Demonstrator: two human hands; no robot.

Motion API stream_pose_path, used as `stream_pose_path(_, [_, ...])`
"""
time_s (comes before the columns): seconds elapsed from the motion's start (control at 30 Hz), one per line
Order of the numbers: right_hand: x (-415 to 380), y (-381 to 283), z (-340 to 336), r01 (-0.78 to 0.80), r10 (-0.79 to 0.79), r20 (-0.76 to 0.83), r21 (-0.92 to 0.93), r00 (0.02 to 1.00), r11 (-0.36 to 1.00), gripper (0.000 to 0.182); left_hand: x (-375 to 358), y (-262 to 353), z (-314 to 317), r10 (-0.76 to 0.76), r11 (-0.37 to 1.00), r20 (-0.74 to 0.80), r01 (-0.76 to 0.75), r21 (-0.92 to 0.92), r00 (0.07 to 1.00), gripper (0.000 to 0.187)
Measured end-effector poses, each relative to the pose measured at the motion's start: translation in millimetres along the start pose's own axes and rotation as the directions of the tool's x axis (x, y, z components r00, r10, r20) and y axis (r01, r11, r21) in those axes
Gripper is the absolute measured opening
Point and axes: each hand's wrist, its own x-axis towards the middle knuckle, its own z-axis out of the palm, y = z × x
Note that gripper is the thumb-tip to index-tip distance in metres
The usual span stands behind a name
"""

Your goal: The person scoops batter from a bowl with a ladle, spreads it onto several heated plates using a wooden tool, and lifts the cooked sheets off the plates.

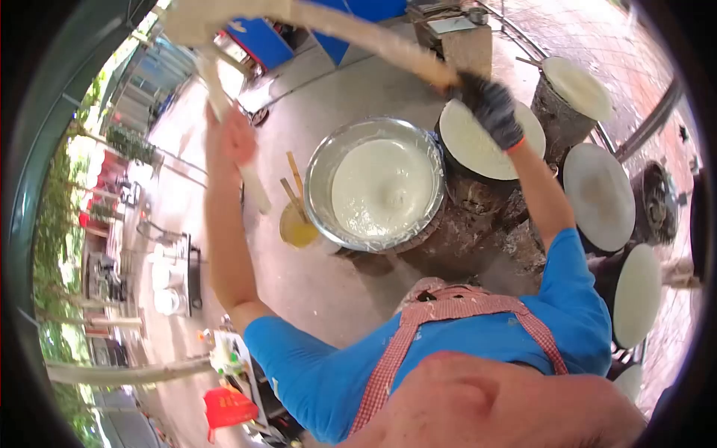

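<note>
My right hand [491,110], in a dark glove, grips one end of a pale sheet [351,30] above a round griddle [478,142]. My bare left hand [233,140] is closed on its other end. A metal basin of batter [377,183] sits between my arms.

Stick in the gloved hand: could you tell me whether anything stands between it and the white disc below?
Nothing visible does. The right hand grips the stick directly over the white disc; the batter bowl sits beside it. The left hand holds a pale rod, apart.
</note>
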Motion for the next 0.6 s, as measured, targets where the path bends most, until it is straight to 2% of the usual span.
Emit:
stream_pose_path(0.03, [-11.0,11.0,14.7,-0.131,0.126,0.057,0.081,0.99,0.988,0.031,13.2,-31.5,-11.1,-0.091,0.991,-0.034,0.087,-0.1,0.995,0.016])
stream_pose_path(0.07, [-28.7,57.9,44.2,0.23,-0.228,0.03,-0.184,0.973,0.956,0.032,31.6,-86.3,-38.9,-0.23,0.973,-0.019,0.23,-0.012,0.973,0.013])
stream_pose_path(0.1, [-75.7,93.6,66.6,0.519,-0.514,0.142,-0.44,0.846,0.733,0.033,-8.1,-128.4,-39.7,-0.392,0.863,0.045,0.384,-0.328,0.919,0.022])
stream_pose_path(0.13, [-115.7,105.0,76.1,0.243,-0.221,0.109,-0.285,0.969,0.927,0.03,-38.6,-139.9,-32.6,-0.523,0.741,0.394,0.631,-0.228,0.756,0.029])
stream_pose_path(0.17, [-153.7,107.6,82.9,-0.082,0.094,0.112,-0.105,0.989,0.991,0.027,-48.1,-152.8,-19.1,-0.668,0.337,0.491,0.816,-0.47,0.559,0.031])
stream_pose_path(0.2, [-173.7,107.6,76.5,-0.131,0.138,0.076,-0.097,0.987,0.987,0.027,-51.6,-159.8,-9.6,-0.71,-0.143,0.619,0.791,-0.595,0.337,0.034])
stream_pose_path(0.23, [-195.4,107.6,59.7,-0.31,0.341,0.189,-0.175,0.921,0.935,0.024,-54.7,-166.8,-3.6,-0.722,-0.17,0.633,0.816,-0.553,0.279,0.034])
stream_pose_path(0.27, [-222.8,108.4,45.6,-0.477,0.537,0.282,-0.257,0.795,0.84,0.022,-60.3,-171.5,3.7,-0.71,-0.247,0.659,0.789,-0.563,0.248,0.035])
stream_pose_path(0.3, [-244.5,132.1,41.3,-0.535,0.587,0.23,-0.25,0.776,0.807,0.022,-60.1,-174.8,16.2,-0.69,-0.318,0.69,0.764,-0.562,0.22,0.036])
stream_pose_path(0.33, [-260.6,169.9,38.7,-0.398,0.402,0.04,-0.086,0.915,0.914,0.027,-55.0,-171.2,33.8,-0.68,-0.337,0.717,0.803,-0.492,0.154,0.036])
stream_pose_path(0.37, [-290.2,186.2,31.9,-0.211,0.212,-0.185,0.022,0.96,0.977,0.034,-56.1,-161.7,47.6,-0.717,0.013,0.631,0.911,-0.412,0.296,0.036])
stream_pose_path(0.4, [-266.4,83.1,-9.2,-0.524,0.522,0.054,0.114,0.851,0.844,0.032,-58.9,-155.7,59.6,-0.678,0.352,0.586,0.896,-0.27,0.443,0.037])
stream_pose_path(0.47, [-284.5,74.4,-15.4,-0.396,0.439,-0.076,0.318,0.895,0.861,0.031,-54.3,-182.1,89.1,-0.531,0.59,0.738,0.807,-0.031,0.417,0.038])
stream_pose_path(0.5, [-299.1,100.6,-10.7,-0.313,0.303,-0.198,-0.021,0.932,0.949,0.031,-54.7,-204.7,105.7,-0.481,0.497,0.822,0.867,-0.032,0.305,0.034])
stream_pose_path(0.53, [-327.8,131.0,3.5,-0.283,0.261,-0.356,-0.012,0.897,0.959,0.031,-56.1,-224.1,130.1,-0.424,0.388,0.886,0.922,-0.011,0.189,0.031])
stream_pose_path(0.57, [-361.8,144.7,7.0,-0.243,0.199,-0.492,-0.026,0.847,0.97,0.03,-73.3,-222.7,167.0,-0.473,0.176,0.866,0.981,-0.086,0.161,0.026])
stream_pose_path(0.6, [-391.5,126.2,-17.4,-0.468,0.438,-0.381,0.015,0.814,0.884,0.032,-90.9,-220.1,200.7,-0.546,-0.032,0.829,0.985,-0.17,0.125,0.027])
